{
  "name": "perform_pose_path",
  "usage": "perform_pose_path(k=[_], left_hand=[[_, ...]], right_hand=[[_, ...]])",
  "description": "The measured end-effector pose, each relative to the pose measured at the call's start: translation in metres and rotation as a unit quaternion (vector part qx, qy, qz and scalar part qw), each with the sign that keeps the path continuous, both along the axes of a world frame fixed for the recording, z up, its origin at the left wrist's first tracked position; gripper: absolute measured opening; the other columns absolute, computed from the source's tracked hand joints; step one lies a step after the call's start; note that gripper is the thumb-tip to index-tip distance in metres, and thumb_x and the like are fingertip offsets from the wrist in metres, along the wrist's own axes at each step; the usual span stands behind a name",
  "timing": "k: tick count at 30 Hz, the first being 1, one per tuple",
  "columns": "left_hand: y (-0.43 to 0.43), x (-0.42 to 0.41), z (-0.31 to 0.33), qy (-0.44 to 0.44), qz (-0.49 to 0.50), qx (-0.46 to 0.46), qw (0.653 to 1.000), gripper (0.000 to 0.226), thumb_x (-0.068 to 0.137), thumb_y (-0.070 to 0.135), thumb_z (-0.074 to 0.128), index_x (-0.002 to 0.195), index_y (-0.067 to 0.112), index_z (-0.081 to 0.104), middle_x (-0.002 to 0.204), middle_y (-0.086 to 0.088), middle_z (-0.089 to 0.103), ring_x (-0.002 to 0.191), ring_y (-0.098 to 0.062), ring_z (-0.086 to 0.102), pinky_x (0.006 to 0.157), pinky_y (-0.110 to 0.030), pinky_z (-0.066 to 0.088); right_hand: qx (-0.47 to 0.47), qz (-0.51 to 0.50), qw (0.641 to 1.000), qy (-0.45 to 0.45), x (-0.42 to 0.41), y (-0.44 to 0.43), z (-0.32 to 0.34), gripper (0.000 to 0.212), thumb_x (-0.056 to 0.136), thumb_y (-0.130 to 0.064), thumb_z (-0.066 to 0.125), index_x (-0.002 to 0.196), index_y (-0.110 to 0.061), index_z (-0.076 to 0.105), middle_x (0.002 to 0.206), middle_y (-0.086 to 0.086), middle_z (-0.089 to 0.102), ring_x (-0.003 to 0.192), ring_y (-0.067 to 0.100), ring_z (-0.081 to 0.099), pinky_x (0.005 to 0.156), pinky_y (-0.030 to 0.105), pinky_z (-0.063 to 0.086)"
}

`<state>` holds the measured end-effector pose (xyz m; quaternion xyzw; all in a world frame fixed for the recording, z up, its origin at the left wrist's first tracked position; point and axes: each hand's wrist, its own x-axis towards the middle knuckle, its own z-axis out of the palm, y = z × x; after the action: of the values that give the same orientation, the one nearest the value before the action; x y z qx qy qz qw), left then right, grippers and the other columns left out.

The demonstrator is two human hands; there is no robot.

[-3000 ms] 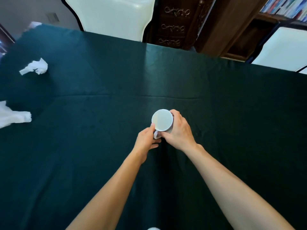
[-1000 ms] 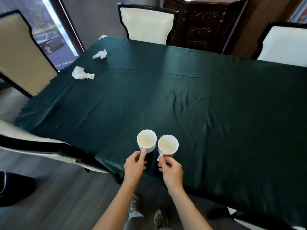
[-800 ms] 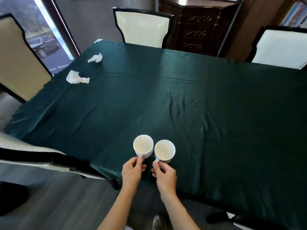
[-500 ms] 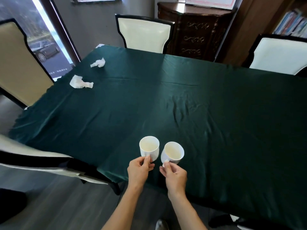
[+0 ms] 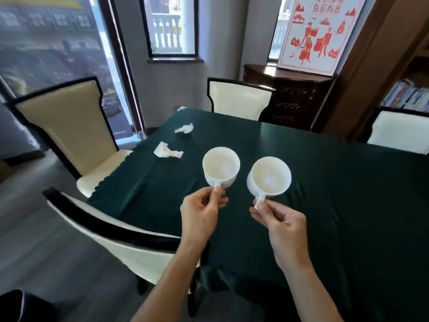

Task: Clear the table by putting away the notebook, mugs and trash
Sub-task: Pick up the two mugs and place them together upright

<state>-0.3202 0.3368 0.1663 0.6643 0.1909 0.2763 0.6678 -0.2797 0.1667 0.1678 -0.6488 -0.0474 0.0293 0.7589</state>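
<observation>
White glazed ceramic, both of them: the left mug (image 5: 221, 167) hangs from my left hand (image 5: 201, 216) and the right mug (image 5: 269, 178) from my right hand (image 5: 282, 223), each pinched by its small handle between thumb and fingers. Both are lifted clear above the green tablecloth (image 5: 348, 194), mouths up and seemingly empty, close together but not touching. I judge them stiff, smooth and a little slippery, light enough for one hand each yet brittle if they knock together or drop. The handle gives only a narrow hold, so the cup wants to swing; a finger hooked through the loop or a palm under the base would be safer for carrying.

Half a second ago the mugs sat low near the table's near edge and my view looked down on the cloth. Now they are raised higher and spread further apart, and my head has lifted, so the windows and the red poster (image 5: 315, 31) show. Two crumpled tissues (image 5: 167, 151) remain on the far left of the table near the cream chair (image 5: 69, 122). No notebook is in sight.
</observation>
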Motion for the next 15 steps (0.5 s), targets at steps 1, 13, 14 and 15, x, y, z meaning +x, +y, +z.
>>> perform_pose_path(k=[1,13,14,15], left_hand=[[0.019,-0.007,0.009,-0.011,0.005,0.0,1.0,0.022,0.101,0.023,0.068,0.084,0.02,0.081,0.081,0.003,0.083,0.078,-0.016,0.082,0.073,-0.03,0.067],[0.202,-0.058,0.034,-0.031,0.096,0.007,0.995,0.022,0.102,0.022,0.065,0.092,0.012,0.082,0.085,-0.001,0.084,0.081,-0.019,0.082,0.078,-0.035,0.066],[0.215,-0.057,0.032,-0.029,0.101,0.005,0.994,0.022,0.102,0.022,0.065,0.091,0.013,0.082,0.085,-0.001,0.084,0.081,-0.02,0.082,0.078,-0.033,0.066],[0.229,-0.055,0.031,-0.028,0.104,0.003,0.994,0.022,0.102,0.021,0.065,0.09,0.014,0.081,0.085,-0.001,0.084,0.081,-0.02,0.082,0.076,-0.031,0.066]], right_hand=[[0.005,0.012,1.0,-0.009,-0.006,0.017,0.008,0.012,0.093,-0.01,0.074,0.101,-0.009,0.083,0.096,0.004,0.084,0.089,0.022,0.081,0.083,0.026,0.063],[0.045,0.125,0.991,-0.013,-0.023,0.212,0.035,0.013,0.092,-0.004,0.074,0.1,-0.009,0.083,0.093,0.008,0.083,0.088,0.025,0.081,0.081,0.028,0.064],[0.05,0.13,0.99,-0.01,-0.019,0.227,0.033,0.013,0.092,-0.003,0.073,0.099,-0.009,0.083,0.093,0.009,0.083,0.088,0.026,0.081,0.08,0.027,0.064],[0.052,0.134,0.99,-0.006,-0.015,0.242,0.031,0.013,0.092,-0.003,0.073,0.098,-0.009,0.083,0.093,0.009,0.083,0.088,0.026,0.081,0.079,0.027,0.064]])
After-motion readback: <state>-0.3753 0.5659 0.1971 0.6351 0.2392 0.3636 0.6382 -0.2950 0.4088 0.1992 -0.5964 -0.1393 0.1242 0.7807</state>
